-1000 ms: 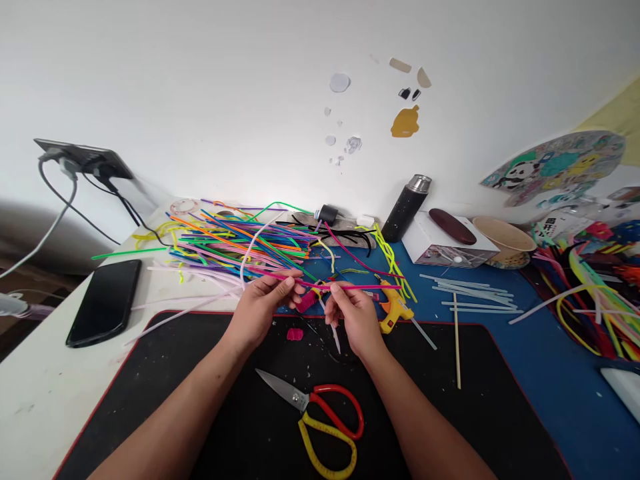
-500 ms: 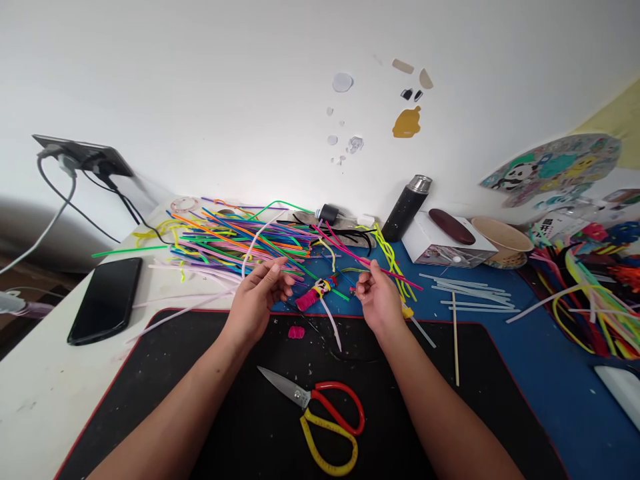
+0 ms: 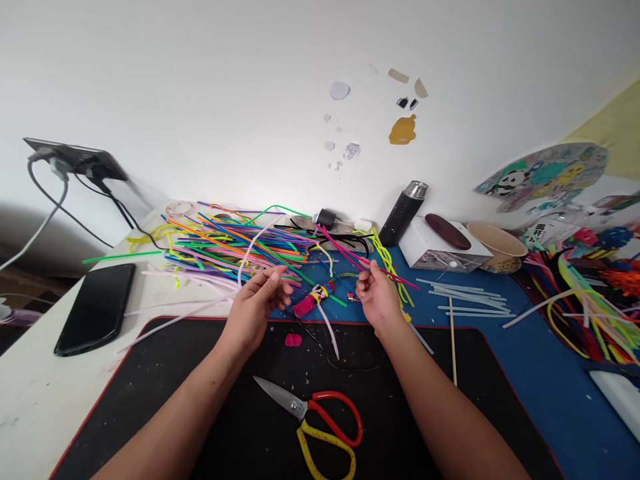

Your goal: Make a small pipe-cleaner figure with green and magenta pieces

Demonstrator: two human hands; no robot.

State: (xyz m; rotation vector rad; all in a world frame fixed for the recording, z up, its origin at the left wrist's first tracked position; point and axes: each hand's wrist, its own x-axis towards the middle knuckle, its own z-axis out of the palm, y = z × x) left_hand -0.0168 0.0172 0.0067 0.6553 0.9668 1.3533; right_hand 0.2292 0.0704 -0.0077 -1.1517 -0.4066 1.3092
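Note:
My left hand (image 3: 263, 297) is raised over the back of the black mat, its thumb and fingers closed in a pinch; whatever lies between them is too small to make out. A pale pipe cleaner (image 3: 249, 247) arches up behind it. My right hand (image 3: 376, 297) has its fingers curled together, their contents hidden. Between the hands lies a small pipe-cleaner figure (image 3: 313, 300) in magenta, yellow and blue, with a pale strand (image 3: 330, 331) trailing from it. A thin black cord (image 3: 317, 345) runs from near my left fingertips across the mat. Scissors (image 3: 295, 405) with red and yellow handles lie nearer me.
Many coloured pipe cleaners (image 3: 235, 243) pile up behind my left hand. A phone (image 3: 97, 308) lies at left. Further right are a black flask (image 3: 403, 215), a white box (image 3: 440, 252), clear sticks (image 3: 470, 293), a wooden stick (image 3: 453, 340) and a bowl (image 3: 497, 240).
The view has tilted and shifted slightly, so the desk things sit a little lower and further left. Both hands keep nearly the same pose, and nothing on the desk has visibly moved.

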